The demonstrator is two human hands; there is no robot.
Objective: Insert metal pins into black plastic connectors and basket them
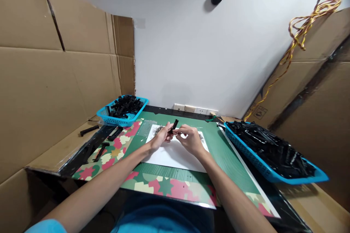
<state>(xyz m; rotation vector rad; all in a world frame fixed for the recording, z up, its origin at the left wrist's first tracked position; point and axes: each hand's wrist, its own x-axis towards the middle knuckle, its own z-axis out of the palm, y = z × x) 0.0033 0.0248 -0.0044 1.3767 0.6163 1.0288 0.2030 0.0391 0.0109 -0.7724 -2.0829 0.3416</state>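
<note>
Over the white sheet (175,158), my left hand (163,134) is closed around a slim black plastic part (175,123), which points up and away from me. My right hand (190,139) meets it from the right, thumb and forefinger pinched at the part's lower end. Whatever lies in that pinch is too small to make out. Behind both hands, small dark bits (158,130) are scattered on the far side of the sheet, partly hidden by my fingers.
A blue basket (130,120) of black parts stands at the back left; a larger blue basket (276,178), heaped with black pieces, is on the right. Loose black parts (101,151) lie left. Cardboard walls (90,76) flank the table, and sockets (190,109) line the back wall.
</note>
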